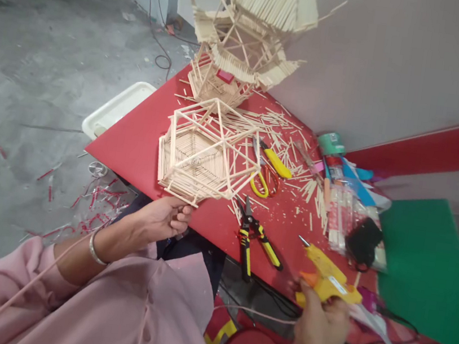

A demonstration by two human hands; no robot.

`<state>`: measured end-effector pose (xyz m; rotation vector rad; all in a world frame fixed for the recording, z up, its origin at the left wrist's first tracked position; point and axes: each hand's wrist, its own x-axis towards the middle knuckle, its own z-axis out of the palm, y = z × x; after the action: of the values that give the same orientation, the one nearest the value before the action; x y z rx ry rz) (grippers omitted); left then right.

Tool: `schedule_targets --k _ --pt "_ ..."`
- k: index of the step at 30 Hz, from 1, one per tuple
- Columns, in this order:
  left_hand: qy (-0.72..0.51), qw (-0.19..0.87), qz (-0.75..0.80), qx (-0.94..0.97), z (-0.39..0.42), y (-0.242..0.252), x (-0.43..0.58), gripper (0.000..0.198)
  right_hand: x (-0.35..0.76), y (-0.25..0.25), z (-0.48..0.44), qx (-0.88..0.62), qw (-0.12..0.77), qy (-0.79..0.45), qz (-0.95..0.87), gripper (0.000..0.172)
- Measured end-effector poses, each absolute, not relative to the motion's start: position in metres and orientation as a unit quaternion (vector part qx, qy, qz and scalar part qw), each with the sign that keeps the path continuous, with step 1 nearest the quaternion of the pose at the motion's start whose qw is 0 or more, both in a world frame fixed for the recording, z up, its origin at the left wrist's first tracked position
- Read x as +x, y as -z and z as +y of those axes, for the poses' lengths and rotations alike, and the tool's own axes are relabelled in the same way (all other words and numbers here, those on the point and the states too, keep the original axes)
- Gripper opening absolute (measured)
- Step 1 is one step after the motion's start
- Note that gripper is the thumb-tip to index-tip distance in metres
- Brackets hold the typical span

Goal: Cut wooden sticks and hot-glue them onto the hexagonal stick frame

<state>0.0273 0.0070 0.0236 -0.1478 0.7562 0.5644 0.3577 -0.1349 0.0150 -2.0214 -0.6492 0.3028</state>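
Note:
A hexagonal frame of thin wooden sticks [179, 165], with a woven-looking stick floor, rests on the red tabletop near its front edge. My left hand [165, 219] is closed at the frame's near rim, fingers curled against the lowest sticks. On the right, my right hand [319, 321], blurred by motion, is wrapped around the handle of a yellow glue gun [330, 274]. The gun's nozzle points up and left over the table. Between the hands lie black-and-yellow cutters [255, 235], their handles apart.
Behind the frame stands a tiered stick pagoda [247, 49]. Loose sticks [281, 134], yellow-handled scissors [259, 185] and a yellow-handled tool [277, 163] lie beyond the cutters. Bagged sticks [339, 213], a black object [363, 242] and a green board [428, 274] occupy the right side.

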Motion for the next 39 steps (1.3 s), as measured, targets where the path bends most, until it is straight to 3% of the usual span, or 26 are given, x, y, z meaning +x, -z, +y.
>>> schedule_targets --k 4,8,14,20,39 --pt "-0.316 0.860 0.393 0.085 -0.013 -0.010 0.028 0.018 0.318 -0.031 -0.162 -0.811 0.507 -0.144 -0.255 0.023" --pt "-0.347 0.769 0.445 0.299 -0.034 -0.002 0.030 0.022 0.269 -0.042 -0.160 -0.812 0.446 -0.185 -0.326 0.031" --pt "-0.403 0.632 0.441 0.494 -0.045 -0.010 0.027 0.002 0.222 -0.040 -0.130 -0.830 0.334 -0.065 -0.442 0.042" --pt "-0.423 0.509 0.444 0.604 -0.047 -0.014 0.023 0.011 0.216 -0.031 -0.127 -0.808 0.291 0.036 -0.511 0.038" --pt "-0.432 0.589 0.454 0.510 -0.047 -0.013 0.020 0.011 0.214 -0.029 -0.123 -0.803 0.265 0.079 -0.528 0.034"
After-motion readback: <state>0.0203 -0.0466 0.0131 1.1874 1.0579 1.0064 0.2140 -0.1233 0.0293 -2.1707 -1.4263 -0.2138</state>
